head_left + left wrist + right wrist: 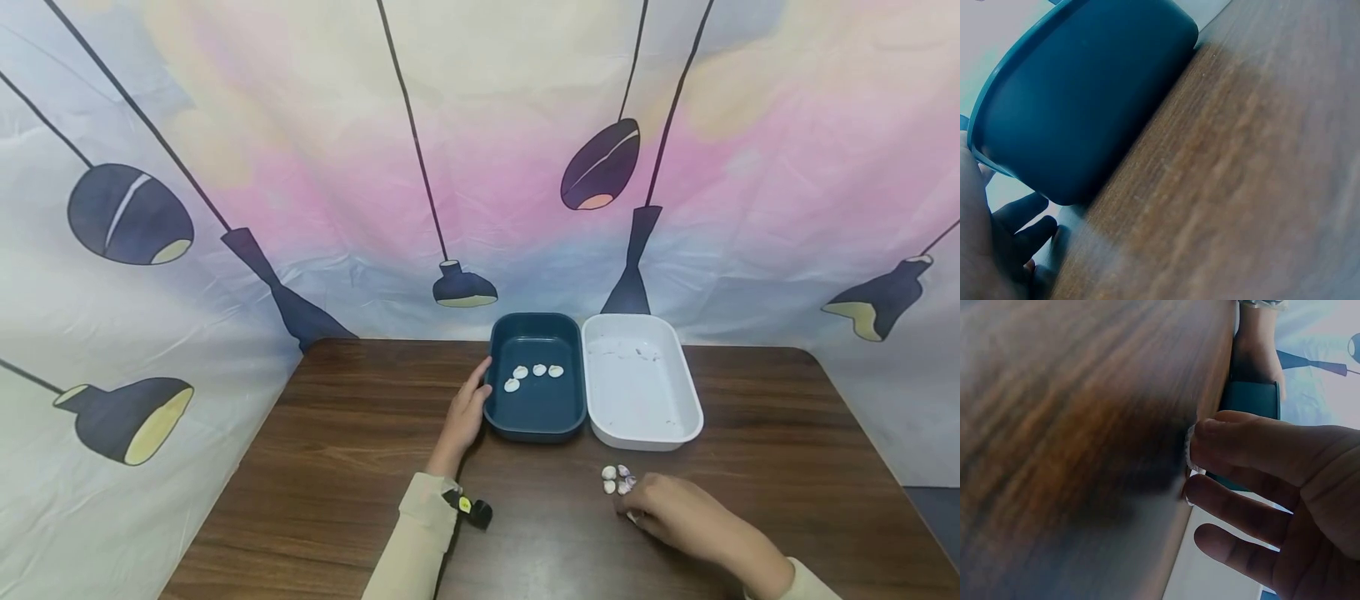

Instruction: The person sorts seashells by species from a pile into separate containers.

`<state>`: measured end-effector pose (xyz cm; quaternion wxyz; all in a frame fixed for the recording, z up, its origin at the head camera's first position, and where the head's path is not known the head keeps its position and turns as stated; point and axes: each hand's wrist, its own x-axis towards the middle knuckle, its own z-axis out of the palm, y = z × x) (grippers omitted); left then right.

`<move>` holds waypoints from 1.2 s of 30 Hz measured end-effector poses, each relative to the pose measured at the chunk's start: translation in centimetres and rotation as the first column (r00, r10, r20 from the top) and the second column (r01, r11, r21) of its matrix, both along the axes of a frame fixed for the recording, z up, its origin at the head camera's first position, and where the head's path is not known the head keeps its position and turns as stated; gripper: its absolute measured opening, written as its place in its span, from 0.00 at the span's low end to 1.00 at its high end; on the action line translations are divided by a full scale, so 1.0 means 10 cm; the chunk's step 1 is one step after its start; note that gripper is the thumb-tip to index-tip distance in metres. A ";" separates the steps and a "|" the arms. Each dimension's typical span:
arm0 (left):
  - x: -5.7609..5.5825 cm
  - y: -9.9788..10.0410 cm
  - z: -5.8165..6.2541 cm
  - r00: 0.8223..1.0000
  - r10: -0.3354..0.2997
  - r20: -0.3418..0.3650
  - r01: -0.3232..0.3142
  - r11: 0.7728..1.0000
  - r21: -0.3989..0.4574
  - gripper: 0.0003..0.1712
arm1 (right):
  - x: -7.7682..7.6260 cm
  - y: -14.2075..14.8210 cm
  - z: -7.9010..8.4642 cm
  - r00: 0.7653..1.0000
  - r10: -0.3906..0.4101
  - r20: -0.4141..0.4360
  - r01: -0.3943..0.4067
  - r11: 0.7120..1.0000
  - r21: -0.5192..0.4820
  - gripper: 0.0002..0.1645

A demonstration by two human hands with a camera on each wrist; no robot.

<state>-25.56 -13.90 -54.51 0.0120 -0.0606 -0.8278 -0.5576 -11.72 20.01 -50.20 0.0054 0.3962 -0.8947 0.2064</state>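
Pinching 1 seashell [1190,450], right hand [673,513] has at least 4 remaining beyond; teal tray [536,412] touching left hand's [462,414] spread fingers holds 4.

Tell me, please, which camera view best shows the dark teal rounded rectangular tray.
The head view: it shows the teal tray from above, inside and rim. The left wrist view shows its outer side close up, but cropped; the right wrist view shows only part, behind the right hand.

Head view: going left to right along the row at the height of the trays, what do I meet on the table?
Left hand → dark teal tray → white tray.
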 end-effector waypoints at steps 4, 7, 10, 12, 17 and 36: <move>0.00 0.00 0.00 1.000 -0.003 -0.001 0.003 1.000 0.005 0.32 | 0.04 -0.03 0.00 1.000 -0.015 0.011 0.015 1.000 0.012 0.15; 0.01 -0.01 0.01 1.000 -0.004 -0.004 0.004 1.000 0.009 0.32 | 0.05 -0.06 0.00 1.000 -0.025 0.008 0.025 0.999 0.024 0.17; 0.01 -0.01 0.01 1.000 -0.003 -0.007 0.003 1.000 0.012 0.32 | 0.06 -0.10 -0.01 1.000 -0.022 -0.009 0.022 0.999 0.026 0.18; 0.01 -0.01 0.01 1.000 -0.002 -0.006 0.002 1.000 0.011 0.32 | 0.07 -0.12 -0.02 0.999 -0.023 -0.027 0.024 0.999 0.025 0.19; 0.00 -0.01 0.00 1.000 -0.003 -0.001 0.003 1.000 0.002 0.31 | 0.09 -0.15 -0.02 0.999 -0.038 -0.013 0.039 0.998 0.042 0.18; 0.01 0.00 -0.01 1.000 0.000 0.003 0.000 1.000 0.014 0.31 | 0.08 -0.19 0.00 0.999 0.001 0.040 -0.003 0.998 0.061 0.16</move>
